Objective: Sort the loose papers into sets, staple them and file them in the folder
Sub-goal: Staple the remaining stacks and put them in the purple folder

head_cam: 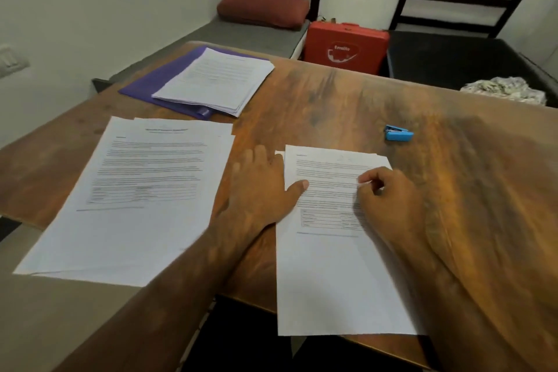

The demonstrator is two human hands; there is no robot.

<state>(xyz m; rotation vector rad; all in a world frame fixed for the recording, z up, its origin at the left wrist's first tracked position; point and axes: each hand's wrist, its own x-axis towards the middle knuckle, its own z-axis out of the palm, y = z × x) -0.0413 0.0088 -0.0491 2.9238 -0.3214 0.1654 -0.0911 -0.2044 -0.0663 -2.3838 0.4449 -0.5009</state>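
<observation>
Your left hand (259,187) lies flat on the worktop (332,100), thumb pressing the near paper set (332,281), your right hand (389,196) curls atop it, grip impossible to tell, blue stapler (398,133) beyond, purple folder (151,81) far left.

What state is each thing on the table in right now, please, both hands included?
Purple folder: flat, under a paper stack.
Paper stack: neat, lying on the folder.
Left paper set: loosely fanned, overhanging the table edge.
Right paper set: under both hands, overhanging too.
Stapler: lying untouched, apart from papers.
Left hand: flat, thumb on right set.
Right hand: fingers curled on the sheet; pinch unclear.
</observation>
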